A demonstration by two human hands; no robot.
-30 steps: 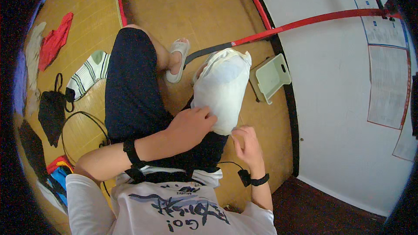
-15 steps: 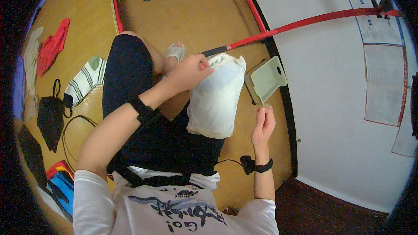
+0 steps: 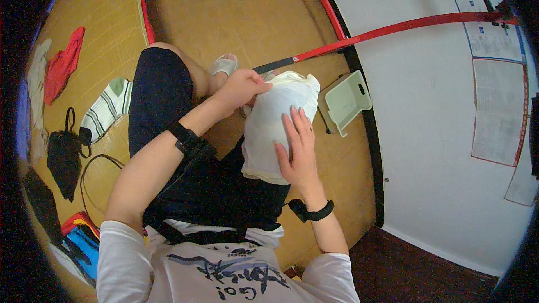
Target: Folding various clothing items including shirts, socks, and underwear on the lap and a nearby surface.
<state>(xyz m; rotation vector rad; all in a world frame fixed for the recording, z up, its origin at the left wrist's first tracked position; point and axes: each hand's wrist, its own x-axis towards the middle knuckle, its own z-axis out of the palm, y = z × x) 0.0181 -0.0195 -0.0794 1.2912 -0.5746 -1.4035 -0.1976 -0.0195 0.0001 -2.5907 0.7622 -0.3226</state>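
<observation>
A stuffed white cloth bundle [image 3: 264, 140] rests across my lap, its surface smooth and its edges gathered. At its upper left edge, my left hand [image 3: 245, 87] pinches the fabric between thumb and fingers. My right hand [image 3: 300, 148] lies on the bundle's right side, fingers spread and pressed lightly on the cloth. What fills the bundle is hidden.
Striped socks [image 3: 106, 109], a black strappy garment [image 3: 64, 160] and a red garment [image 3: 65, 67] lie on the floor to the left. At the right stands a pale green plastic bin [image 3: 345, 104], beside a red metal bar [image 3: 387, 31] and a white wall [image 3: 426, 134].
My right hand has come left from beside the bundle onto it, its fingers going from pinched together to spread. The left hand has shifted slightly left, still pinching the cloth edge.
</observation>
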